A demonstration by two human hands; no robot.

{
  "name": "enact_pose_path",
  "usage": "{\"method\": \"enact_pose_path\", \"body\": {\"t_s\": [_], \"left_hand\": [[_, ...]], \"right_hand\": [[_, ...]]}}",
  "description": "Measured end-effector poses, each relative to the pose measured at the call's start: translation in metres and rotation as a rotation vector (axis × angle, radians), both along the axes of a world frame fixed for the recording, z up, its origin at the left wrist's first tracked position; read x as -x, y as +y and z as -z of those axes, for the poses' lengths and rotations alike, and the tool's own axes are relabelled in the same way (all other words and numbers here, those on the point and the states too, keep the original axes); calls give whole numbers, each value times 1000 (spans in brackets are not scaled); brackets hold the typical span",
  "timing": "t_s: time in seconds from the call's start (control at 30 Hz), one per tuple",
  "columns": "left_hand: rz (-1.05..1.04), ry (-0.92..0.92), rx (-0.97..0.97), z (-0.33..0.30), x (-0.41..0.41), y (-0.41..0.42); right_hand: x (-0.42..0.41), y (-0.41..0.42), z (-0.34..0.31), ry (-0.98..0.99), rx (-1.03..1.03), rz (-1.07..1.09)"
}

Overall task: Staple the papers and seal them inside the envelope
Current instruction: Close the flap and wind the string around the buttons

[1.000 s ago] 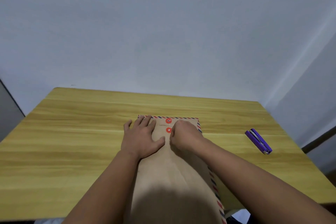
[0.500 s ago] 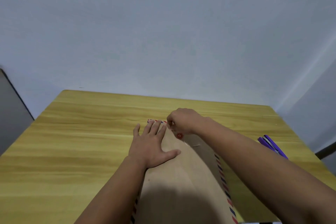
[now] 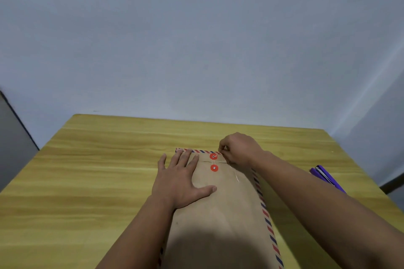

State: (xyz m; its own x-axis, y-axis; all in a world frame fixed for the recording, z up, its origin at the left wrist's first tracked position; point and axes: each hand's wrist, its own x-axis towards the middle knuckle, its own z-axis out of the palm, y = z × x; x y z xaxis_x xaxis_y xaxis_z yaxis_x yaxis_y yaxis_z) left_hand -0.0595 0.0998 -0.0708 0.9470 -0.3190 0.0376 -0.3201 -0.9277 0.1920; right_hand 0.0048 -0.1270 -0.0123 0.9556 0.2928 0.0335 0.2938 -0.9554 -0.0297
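No text, label, brand, number or sign can be read anywhere in the head view. The brown envelope [image 3: 225, 209] bears only a red-and-blue striped border and two red closure discs, with no writing on its visible face. The purple stapler [image 3: 328, 178] at the right edge shows no legible marking. The wooden table [image 3: 98, 177] and the wall behind it carry no lettering.

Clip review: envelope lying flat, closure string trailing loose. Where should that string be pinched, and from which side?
Probably at the string's free tail, pinched from above on the right, where it lies slack on the envelope clear of the red buttons; the left hand covers the other side.
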Motion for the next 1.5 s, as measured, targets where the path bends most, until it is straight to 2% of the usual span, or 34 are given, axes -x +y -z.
{"method": "enact_pose_path", "body": {"t_s": [0.3, 0.5, 0.63, 0.73, 0.9, 1.07, 1.2, 1.33, 1.5], "left_hand": [[-6, 19, 16, -2, 2, 0], [5, 28, 10, -3, 2, 0], [15, 26, 18, -4, 3, 1], [20, 18, 40, -3, 2, 2], [19, 26, 30, -5, 2, 1], [9, 26, 29, -5, 3, 0], [5, 18, 23, -5, 3, -1], [1, 25, 21, -5, 3, -2], [-1, 29, 20, -6, 3, -2]], "right_hand": [[88, -9, 12, -112, 98, -272], [88, 19, 17, -21, -112, -130], [63, 38, 19, 20, -142, -152], [39, 48, 19, -3, -73, -193], [0, 51, 8, -12, 158, -260], [-20, 32, 4, 7, 156, -170], [1, 6, 8, -62, 97, -132], [41, -6, 13, -128, 101, -213], [79, -1, 13, -98, 86, -246]]}}
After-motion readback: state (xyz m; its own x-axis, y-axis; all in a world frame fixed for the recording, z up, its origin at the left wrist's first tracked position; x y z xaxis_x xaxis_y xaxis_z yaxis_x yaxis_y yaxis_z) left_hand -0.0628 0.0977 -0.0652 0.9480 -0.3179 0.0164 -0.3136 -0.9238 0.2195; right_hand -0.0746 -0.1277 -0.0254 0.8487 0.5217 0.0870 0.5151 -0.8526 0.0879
